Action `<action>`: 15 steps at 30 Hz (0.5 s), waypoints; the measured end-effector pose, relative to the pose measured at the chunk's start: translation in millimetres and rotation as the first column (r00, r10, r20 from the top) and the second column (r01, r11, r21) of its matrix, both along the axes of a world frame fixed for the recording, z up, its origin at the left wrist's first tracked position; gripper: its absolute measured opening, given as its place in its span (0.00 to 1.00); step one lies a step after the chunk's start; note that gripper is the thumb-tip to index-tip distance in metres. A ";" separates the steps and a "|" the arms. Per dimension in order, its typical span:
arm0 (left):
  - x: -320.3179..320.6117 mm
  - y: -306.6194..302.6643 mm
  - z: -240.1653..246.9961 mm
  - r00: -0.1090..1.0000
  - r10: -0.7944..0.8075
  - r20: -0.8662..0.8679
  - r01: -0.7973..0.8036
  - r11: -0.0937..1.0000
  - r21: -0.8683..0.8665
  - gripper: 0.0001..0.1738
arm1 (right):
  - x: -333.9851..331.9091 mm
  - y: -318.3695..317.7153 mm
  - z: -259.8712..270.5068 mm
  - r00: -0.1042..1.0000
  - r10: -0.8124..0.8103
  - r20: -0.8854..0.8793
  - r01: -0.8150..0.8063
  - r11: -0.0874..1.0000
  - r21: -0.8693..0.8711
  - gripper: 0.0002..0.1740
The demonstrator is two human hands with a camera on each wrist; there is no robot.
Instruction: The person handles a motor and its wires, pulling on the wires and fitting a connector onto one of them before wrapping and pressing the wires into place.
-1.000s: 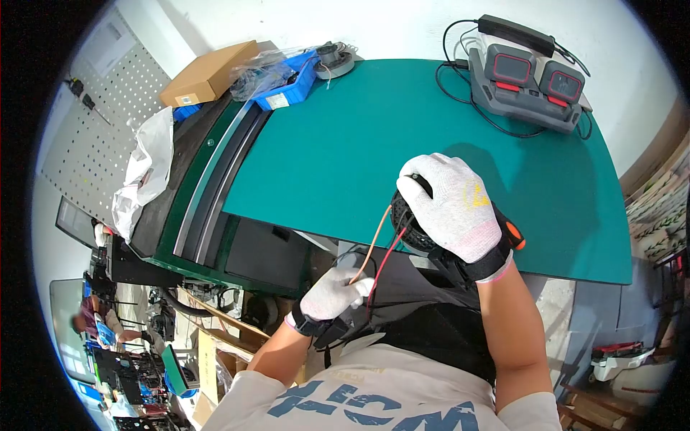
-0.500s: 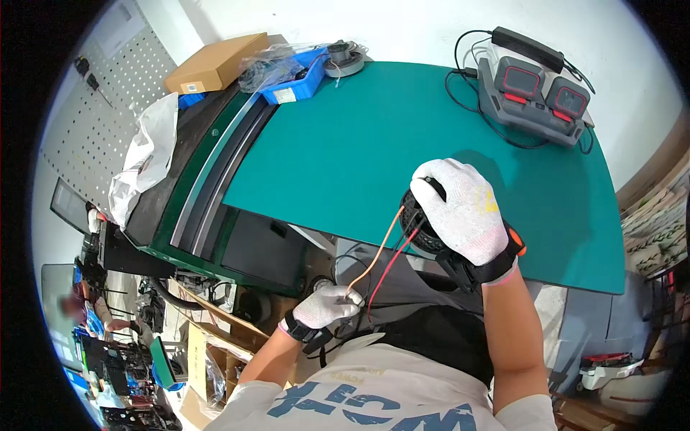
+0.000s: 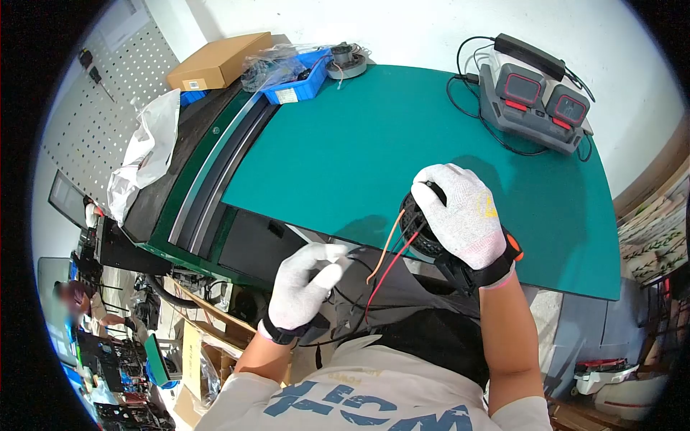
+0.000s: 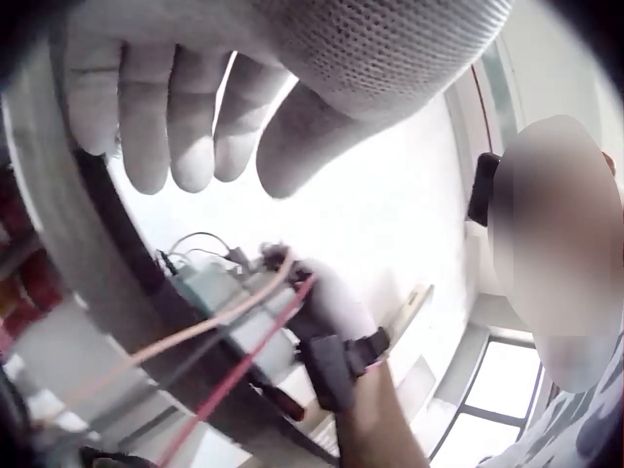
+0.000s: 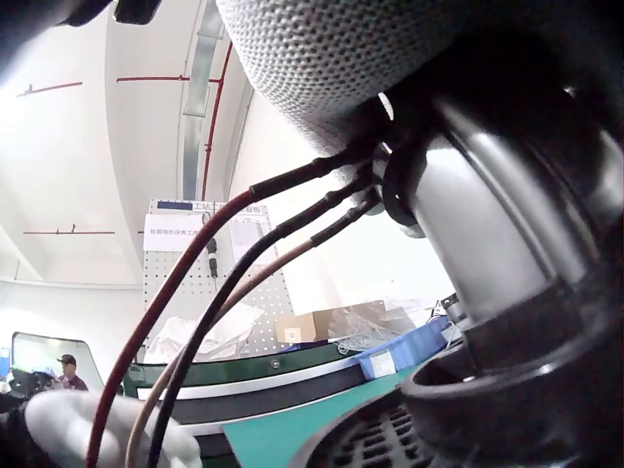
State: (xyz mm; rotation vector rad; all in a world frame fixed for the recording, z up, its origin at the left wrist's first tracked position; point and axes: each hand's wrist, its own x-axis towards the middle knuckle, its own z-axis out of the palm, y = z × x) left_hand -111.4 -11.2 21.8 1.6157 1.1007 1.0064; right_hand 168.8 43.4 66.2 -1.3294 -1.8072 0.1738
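My gloved right hand [image 3: 460,212] grips a black hub motor [image 3: 424,244] from above, near the front edge of the green table. In the right wrist view a shiny silver cylinder [image 5: 483,210] stands inside its dark housing. Out of the motor come an orange wire [image 3: 387,244], a red wire [image 3: 392,271] and a black wire [image 5: 239,278], all hanging toward my lap. My gloved left hand [image 3: 302,284] is left of the loose wire ends, over the lap; its fingers [image 4: 192,146] extend beside the thumb and hold nothing.
A charger with two battery packs [image 3: 528,104] and its cables occupies the table's back right. At the back left are a blue bin [image 3: 298,90], a round grey part [image 3: 348,68] and a cardboard box [image 3: 219,61]. An orange-tipped tool [image 3: 513,246] pokes out behind the right wrist.
The left hand has let go of the orange wire and moved up and to the left, its fingers spreading. That wire now hangs free. The right hand keeps its hold on the motor.
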 end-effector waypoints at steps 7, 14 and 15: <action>75.9 12.0 47.8 0.952 -0.002 -0.306 0.166 0.844 0.510 0.14 | -0.7 0.7 -0.8 1.000 -0.012 -0.008 0.012 1.000 0.018 0.06; 91.9 18.9 63.8 0.946 -0.049 -0.320 0.101 0.983 0.150 0.11 | -0.1 -0.4 -3.1 1.000 -0.020 -0.018 0.021 0.999 0.044 0.06; 94.9 20.2 58.7 0.957 -0.057 -0.283 0.124 0.966 0.227 0.12 | -0.9 0.0 -2.9 1.000 -0.015 -0.013 0.016 0.999 0.041 0.07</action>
